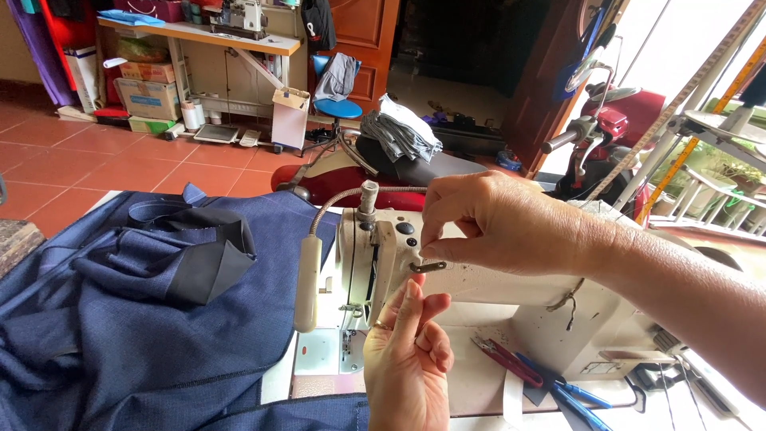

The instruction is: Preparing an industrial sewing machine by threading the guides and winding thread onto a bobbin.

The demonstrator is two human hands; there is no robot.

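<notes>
A cream sewing machine (pixel 527 303) stands in front of me with its head (pixel 375 255) at the left. My right hand (pixel 495 223) reaches in from the right and pinches at the small metal thread guide (pixel 429 266) on the machine's front. Below it, my left hand (pixel 407 359) is raised with fingers curled, its fingertips close under the same guide; any thread between the fingers is too fine to see. Navy blue fabric (pixel 120 335) with a darker panel (pixel 203 255) lies piled to the left of the machine.
A gooseneck lamp (pixel 307 279) hangs beside the machine head. Red-handled snips (pixel 507 361) and blue-handled scissors (pixel 578 395) lie on the table at the right. Behind are a red scooter (pixel 606 120), a blue chair (pixel 335 108) and a second sewing table (pixel 207 36).
</notes>
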